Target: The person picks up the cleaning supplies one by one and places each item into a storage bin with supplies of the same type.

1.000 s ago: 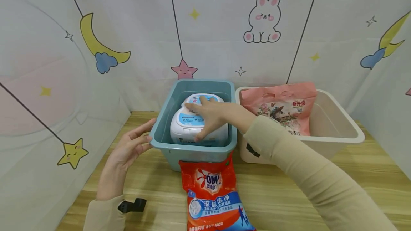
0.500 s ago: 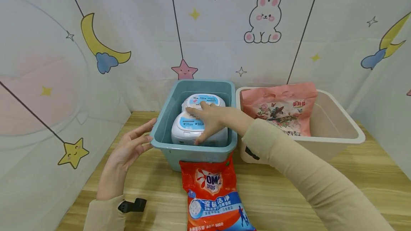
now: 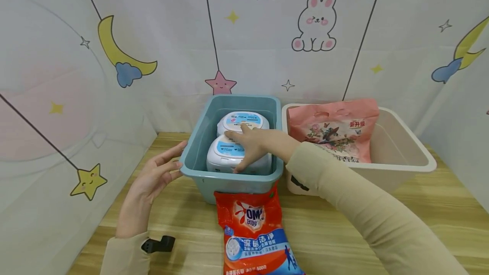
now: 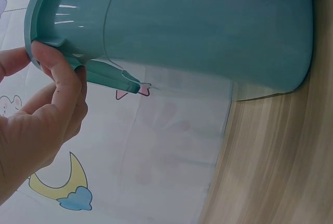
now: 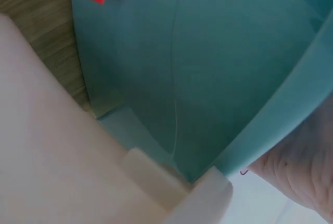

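Observation:
Inside the blue plastic bin [image 3: 199,139] sit two white plastic tubs with light-blue labels, a back tub [image 3: 244,116] and a front tub [image 3: 219,162]. My right hand [image 3: 255,143] holds the front tub from above, fingers spread over its top and thumb on the near side. In the right wrist view only the wrist [image 5: 307,167] shows, beyond the bin's rim; the fingers are hidden. My left hand [image 3: 154,173] pinches the bin's rim at its left corner. The left wrist view shows the left thumb and fingers [image 4: 52,60] at that rim.
A red and blue detergent bag [image 3: 250,232] lies against the blue bin's near side. To the right stands a beige bin [image 3: 401,166] with a pink bag [image 3: 336,126] inside. The wooden table [image 3: 328,228] meets a printed cloth backdrop [image 3: 259,37] behind the bins.
The front tub has settled lower and shifted slightly right in the blue bin, with my right hand staying on it. My left hand has stayed at the rim.

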The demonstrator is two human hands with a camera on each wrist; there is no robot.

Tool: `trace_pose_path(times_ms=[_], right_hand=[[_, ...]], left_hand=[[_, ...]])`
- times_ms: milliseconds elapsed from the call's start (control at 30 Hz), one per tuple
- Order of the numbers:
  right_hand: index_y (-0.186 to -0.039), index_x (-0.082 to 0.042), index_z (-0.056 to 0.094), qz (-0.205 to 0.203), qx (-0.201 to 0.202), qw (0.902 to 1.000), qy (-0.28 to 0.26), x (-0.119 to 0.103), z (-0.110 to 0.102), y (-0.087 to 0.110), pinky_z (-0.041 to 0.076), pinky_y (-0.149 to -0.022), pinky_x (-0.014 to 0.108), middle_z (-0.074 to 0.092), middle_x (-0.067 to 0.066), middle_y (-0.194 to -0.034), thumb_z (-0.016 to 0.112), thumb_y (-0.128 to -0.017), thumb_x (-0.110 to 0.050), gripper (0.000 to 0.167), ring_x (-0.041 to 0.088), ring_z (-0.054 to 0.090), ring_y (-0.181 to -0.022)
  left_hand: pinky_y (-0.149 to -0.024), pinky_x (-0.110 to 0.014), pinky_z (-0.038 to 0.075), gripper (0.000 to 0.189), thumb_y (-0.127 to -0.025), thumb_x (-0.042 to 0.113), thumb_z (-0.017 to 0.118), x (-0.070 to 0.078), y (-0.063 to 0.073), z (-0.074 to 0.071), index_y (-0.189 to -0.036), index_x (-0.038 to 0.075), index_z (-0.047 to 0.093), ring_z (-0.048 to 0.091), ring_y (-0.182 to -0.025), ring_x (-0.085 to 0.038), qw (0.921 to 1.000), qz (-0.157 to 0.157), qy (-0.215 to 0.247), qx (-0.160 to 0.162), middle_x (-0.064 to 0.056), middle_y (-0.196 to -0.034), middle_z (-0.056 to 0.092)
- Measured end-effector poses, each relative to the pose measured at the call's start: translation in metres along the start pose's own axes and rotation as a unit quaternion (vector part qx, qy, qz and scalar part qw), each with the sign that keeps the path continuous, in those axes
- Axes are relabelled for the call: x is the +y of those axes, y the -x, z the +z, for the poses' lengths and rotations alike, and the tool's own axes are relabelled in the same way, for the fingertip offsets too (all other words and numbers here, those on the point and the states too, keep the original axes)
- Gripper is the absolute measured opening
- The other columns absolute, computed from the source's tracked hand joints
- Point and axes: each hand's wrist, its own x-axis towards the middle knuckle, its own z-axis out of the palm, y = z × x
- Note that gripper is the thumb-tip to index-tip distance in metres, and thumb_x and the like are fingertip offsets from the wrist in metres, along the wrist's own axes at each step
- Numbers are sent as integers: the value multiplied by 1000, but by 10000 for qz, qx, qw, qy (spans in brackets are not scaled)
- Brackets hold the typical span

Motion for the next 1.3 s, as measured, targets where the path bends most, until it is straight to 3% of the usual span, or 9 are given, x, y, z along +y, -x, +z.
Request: trace_pose_path(times_ms=[400,833,1300], right_hand=[[-155,-34,2,260,-305,9991,170,-3,4,-4,22,-113,64,10,13,-163,66,-80,-60,102,41,14,-147],[-155,-33,2,351,-499,9969,488,-9,8,-3,29,-113,58,14,11,-162,66,-83,-54,99,37,25,-144],[-155,-32,2,298,-542,9963,597,-10,9,-3,32,-111,58,15,13,-161,64,-84,-55,97,39,27,-142]], left_hand=[[-87,-26,54,54,-95,-1,51,0,-1,1,-147,5,37,61,-109,-10,10000,-48,32,9,5,-126,54],[-88,-25,54,55,-95,0,52,2,0,3,-148,3,35,60,-110,-8,9999,-124,57,69,6,-126,54],[-87,-25,54,54,-95,-1,51,1,0,2,-147,5,37,61,-107,-9,9999,-54,97,22,5,-125,55]])
